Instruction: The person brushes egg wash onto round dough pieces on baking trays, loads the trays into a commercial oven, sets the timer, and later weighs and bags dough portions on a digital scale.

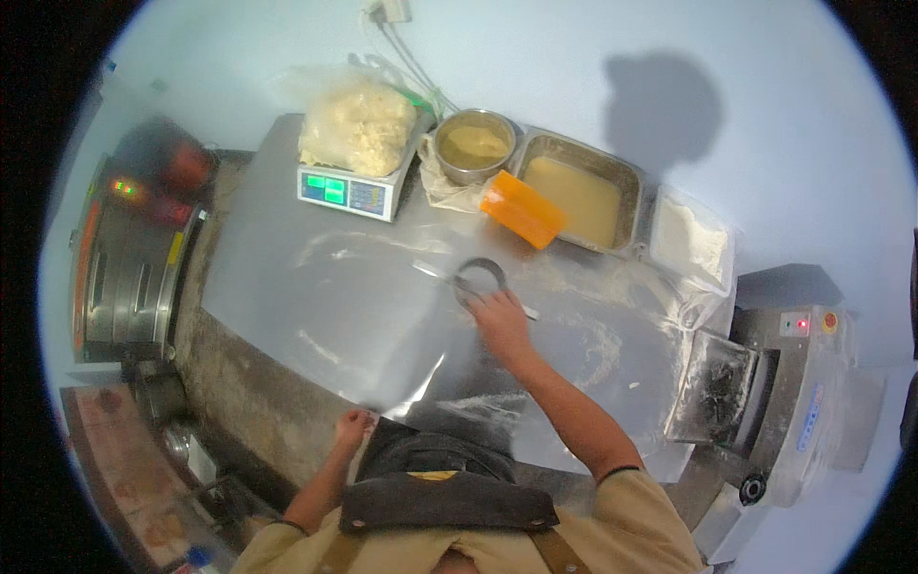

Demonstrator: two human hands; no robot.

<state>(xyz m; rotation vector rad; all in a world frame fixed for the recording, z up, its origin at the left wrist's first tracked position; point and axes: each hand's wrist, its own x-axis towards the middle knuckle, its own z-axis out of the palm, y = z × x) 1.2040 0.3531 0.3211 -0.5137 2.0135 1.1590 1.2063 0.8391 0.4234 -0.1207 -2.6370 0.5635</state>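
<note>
Over the middle of the metal table [287, 277], my right hand [499, 320] has its fingers closed on the near rim of a dark metal ring [495, 265], like a round dough cutter. A thin pale stick or blade [432, 270] crosses under the ring and comes out beyond my fingers; whether I grip it too cannot be made out. My left hand [354, 427] hangs by the table's near edge, fingers curled, and what lies in them, if anything, is hidden. An orange scraper-like plate [524, 210] leans by a metal tray [633, 206] of pale yellow liquid, beyond the ring.
Along the wall stand a digital scale [342, 193] bearing a bag of pale dough-like lumps [359, 129], a metal bowl [473, 175] and a white tub of flour [703, 239]. A machine [803, 383] borders the table's right, a steel oven [129, 277] the left. Flour streaks the tabletop.
</note>
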